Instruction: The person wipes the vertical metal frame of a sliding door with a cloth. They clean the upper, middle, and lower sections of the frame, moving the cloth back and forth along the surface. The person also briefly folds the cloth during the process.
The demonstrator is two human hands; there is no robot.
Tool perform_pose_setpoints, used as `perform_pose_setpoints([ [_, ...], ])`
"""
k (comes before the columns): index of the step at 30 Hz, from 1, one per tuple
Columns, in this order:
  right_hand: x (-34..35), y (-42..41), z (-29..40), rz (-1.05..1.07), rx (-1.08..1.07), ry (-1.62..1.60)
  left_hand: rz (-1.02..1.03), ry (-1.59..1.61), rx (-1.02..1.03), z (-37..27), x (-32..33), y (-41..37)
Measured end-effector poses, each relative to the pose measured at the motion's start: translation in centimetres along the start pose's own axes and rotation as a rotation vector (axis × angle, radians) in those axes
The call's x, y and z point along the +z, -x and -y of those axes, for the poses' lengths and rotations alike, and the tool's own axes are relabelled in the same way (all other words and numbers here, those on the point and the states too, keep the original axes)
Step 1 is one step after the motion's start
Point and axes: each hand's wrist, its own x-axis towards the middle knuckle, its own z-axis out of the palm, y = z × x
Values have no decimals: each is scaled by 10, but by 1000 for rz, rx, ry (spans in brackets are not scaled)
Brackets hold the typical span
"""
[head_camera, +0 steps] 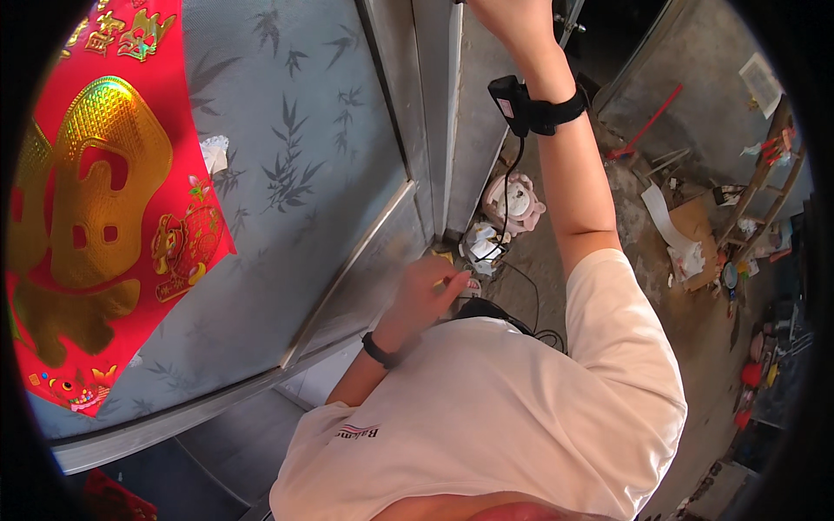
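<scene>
My right arm reaches forward, and my right hand (pixel 515 23) is cut off by the top edge, so its fingers are hidden. It is nearest the metal door frame (pixel 436 117). My left hand (pixel 427 290) is blurred in front of my waist, beside the lower metal panel of the door (pixel 365 254). Its fingers look bent, and whether it holds anything is unclear. The door has a frosted glass pane (pixel 287 130) with a bamboo-leaf pattern. A red paper decoration (pixel 176 143) with large gold characters covers part of it. Torn white paper (pixel 215 154) sticks to the glass.
A black strapped device (pixel 511 107) on my right wrist trails a cable (pixel 507 195). On the floor are a pink bin-like object (pixel 518 202), crumpled papers (pixel 483 247) and cardboard (pixel 694 228). At right are a red-handled tool (pixel 655 120) and a wooden ladder (pixel 759 189).
</scene>
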Motion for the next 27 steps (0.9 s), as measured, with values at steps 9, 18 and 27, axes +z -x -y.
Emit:
perform_pose_setpoints([
  [9, 4, 61, -16, 39, 17, 43, -22, -25, -46, 10, -6, 3],
  [18, 1, 131, -36, 118, 120, 74, -24, -23, -93, 22, -3, -6],
  [27, 5, 200, -55, 135, 217, 84, -30, -26, -85, 26, -6, -18],
])
